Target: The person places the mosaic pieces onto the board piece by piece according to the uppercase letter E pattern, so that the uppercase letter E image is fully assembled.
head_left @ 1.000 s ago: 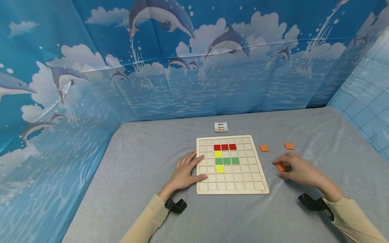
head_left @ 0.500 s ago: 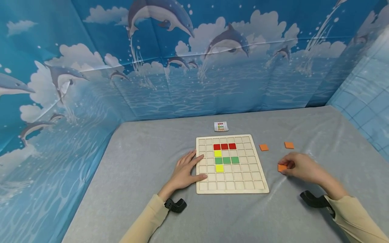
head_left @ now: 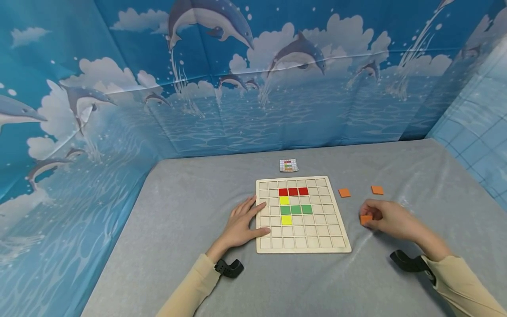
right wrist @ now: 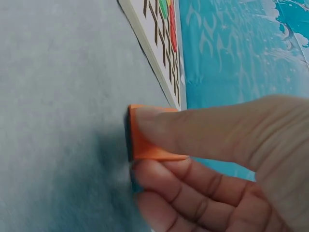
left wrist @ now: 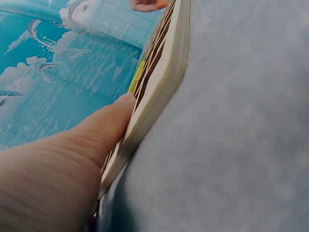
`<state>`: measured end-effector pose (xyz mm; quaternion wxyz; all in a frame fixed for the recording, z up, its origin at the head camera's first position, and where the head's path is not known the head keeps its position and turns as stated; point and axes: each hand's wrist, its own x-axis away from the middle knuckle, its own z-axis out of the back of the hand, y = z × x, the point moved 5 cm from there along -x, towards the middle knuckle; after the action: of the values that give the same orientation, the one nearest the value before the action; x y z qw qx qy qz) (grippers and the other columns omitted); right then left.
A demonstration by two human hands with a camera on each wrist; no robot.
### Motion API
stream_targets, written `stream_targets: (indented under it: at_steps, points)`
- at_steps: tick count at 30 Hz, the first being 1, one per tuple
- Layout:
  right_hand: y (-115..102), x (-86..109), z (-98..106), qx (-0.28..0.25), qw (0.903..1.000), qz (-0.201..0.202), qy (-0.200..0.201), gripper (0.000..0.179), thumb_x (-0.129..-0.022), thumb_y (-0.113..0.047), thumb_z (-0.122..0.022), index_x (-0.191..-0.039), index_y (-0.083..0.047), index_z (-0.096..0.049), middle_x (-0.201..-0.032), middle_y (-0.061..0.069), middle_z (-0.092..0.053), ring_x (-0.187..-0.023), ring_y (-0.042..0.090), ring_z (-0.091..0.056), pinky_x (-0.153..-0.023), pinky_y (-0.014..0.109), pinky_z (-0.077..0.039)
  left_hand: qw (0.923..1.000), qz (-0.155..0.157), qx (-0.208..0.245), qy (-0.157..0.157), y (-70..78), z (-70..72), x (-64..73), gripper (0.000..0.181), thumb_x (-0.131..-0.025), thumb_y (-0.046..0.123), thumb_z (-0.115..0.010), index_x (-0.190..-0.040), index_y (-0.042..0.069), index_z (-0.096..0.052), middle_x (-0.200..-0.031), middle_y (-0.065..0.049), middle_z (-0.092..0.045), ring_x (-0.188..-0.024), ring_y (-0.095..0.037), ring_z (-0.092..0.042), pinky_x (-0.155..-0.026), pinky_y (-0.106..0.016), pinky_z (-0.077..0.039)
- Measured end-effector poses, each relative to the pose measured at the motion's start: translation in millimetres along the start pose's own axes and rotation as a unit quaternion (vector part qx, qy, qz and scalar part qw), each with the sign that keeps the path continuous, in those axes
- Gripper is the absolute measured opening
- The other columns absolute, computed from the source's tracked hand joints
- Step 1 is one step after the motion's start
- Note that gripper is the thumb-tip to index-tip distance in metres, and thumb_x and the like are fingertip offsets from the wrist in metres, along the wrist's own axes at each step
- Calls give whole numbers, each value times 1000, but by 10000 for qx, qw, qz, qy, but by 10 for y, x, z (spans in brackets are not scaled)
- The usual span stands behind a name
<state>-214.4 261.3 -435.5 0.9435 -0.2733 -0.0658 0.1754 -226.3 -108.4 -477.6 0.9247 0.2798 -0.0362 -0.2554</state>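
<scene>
My left hand [head_left: 237,226] rests on the left edge of a wooden grid board [head_left: 322,231], its fingers spread and its thumb over the rim. In the left wrist view the thumb [left wrist: 108,121] presses the board's frame. To the right of the board, my right hand [head_left: 392,220] pinches an orange square tile [head_left: 366,219] by its edge. The right wrist view has the thumb lying across the tile [right wrist: 147,147] and curled fingers below it. Red tiles [head_left: 293,192], green tiles [head_left: 295,210] and two yellow tiles [head_left: 286,219] sit in the board's cells.
Two more orange tiles lie flat beyond my right hand, one orange tile [head_left: 344,193] close to the board and another orange tile [head_left: 377,189] further right. A small patterned card [head_left: 288,165] lies behind the board. A dolphin-print curtain [head_left: 253,119] borders the grey tabletop [head_left: 190,198].
My right fingers have drawn in around the orange tile, which now shows at the fingertips and has shifted only slightly. The left hand and board have stayed put.
</scene>
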Motion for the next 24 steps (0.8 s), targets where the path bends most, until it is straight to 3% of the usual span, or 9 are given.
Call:
stream_targets:
  at_steps: [8, 16, 24]
  points:
    - [-110, -70, -86, -284, 9972, 507, 472, 18, -79, -9, -78, -81, -19, -63, -68, -10, -54, -59, 5, -48, -53, 25, -41, 10000, 35, 8, -6, -9, -5, 1, 75, -86, 53, -62, -149, 21, -35, -156, -7, -16, -143, -20, -8, -109, -49, -9]
    - [-320, -181, -200, -908, 9936, 346, 583, 17, -78, -19, -80, -78, -15, -63, -68, -5, -55, -60, 10, -50, -53, 24, -41, 10000, -9, 31, -2, 13, 2, 4, 75, -86, 54, -62, -149, 21, -36, -156, -8, -17, -142, -22, -9, -109, -50, -9]
    - [-566, -301, -305, -1249, 9897, 398, 572, 19, -78, -18, -80, -79, -15, -61, -70, -4, -56, -60, 11, -52, -53, 24, -42, 10000, -4, 61, 12, -1, -3, 3, 75, -86, 54, -62, -148, 21, -36, -156, -7, -17, -142, -21, -8, -109, -50, -10]
